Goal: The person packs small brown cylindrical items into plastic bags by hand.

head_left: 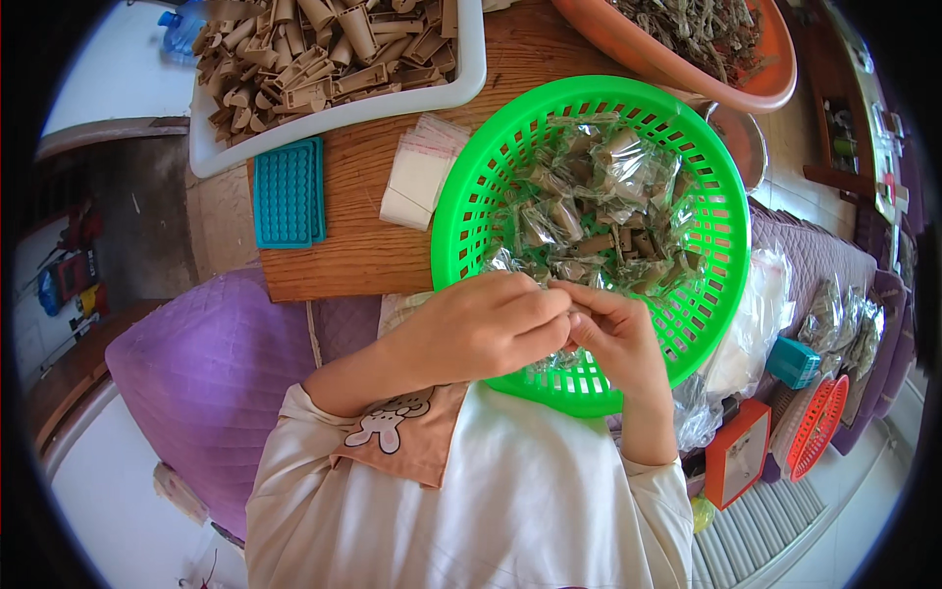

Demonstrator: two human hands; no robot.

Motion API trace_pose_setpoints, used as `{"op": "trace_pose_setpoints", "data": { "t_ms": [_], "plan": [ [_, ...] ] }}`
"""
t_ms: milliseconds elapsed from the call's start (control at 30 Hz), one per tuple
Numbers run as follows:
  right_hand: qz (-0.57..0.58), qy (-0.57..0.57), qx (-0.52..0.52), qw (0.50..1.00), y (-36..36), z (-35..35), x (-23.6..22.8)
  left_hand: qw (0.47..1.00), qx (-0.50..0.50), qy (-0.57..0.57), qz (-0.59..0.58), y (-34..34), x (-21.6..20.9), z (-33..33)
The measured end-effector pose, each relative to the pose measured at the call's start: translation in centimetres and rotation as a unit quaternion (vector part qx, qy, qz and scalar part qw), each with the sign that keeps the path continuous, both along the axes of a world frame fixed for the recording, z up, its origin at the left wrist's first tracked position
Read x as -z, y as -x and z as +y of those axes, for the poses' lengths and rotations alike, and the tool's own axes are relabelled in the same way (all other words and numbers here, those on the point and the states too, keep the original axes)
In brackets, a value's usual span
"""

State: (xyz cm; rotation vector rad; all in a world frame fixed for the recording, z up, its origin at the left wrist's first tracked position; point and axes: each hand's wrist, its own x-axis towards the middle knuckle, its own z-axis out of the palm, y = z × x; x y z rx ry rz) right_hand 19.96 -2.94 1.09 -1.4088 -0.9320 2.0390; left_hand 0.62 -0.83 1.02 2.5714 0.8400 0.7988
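Both hands meet over the near edge of a round green plastic basket (453,211). My left hand (491,324) is closed, its fingers curled with the tips pinched together. Close against it, my right hand (620,339) is also closed in a pinch. Whatever sits between the fingertips is mostly hidden; some clear plastic shows just below them. Inside the basket lies a pile of brown plastic pieces in clear bags (589,201). Left of the basket, a stack of small flat bags (420,175) rests on the wooden table (353,265).
A white bin (473,69) full of loose brown plastic parts (329,49) stands at the far left. Nearer are teal dimpled trays (287,191). An orange basin (778,79) holds dried-looking stalks at the far right. Plastic bags (756,334) and an orange-red box (738,454) lie on the right.
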Motion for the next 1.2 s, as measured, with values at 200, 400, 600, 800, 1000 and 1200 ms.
{"op": "trace_pose_setpoints", "data": {
  "t_ms": [200,400,600,800,1000,1200],
  "plan": [
    [0.022,-0.074,0.123,0.989,-1.4,-0.3,0.9,0.834,-0.456,0.230,-0.208,5.0,4.2,2.4],
    [0.069,-0.047,0.105,0.991,-2.3,-0.4,0.7,0.836,-0.488,0.225,0.108,7.8,10.0,4.6],
    [0.073,-0.060,0.068,0.993,-2.0,-0.3,0.2,0.818,-0.472,0.326,0.029,8.9,10.5,6.0],
    [0.053,-0.119,0.115,0.985,-2.0,0.0,0.3,0.843,-0.492,0.215,0.023,9.7,9.9,5.9],
    [0.030,-0.149,0.097,0.984,-2.8,1.0,-0.1,0.821,-0.444,0.207,-0.292,10.7,11.6,4.7],
    [0.008,-0.211,0.230,0.950,-5.1,1.8,-1.4,0.765,-0.400,0.359,-0.354,9.6,7.0,2.9]
  ]
}}
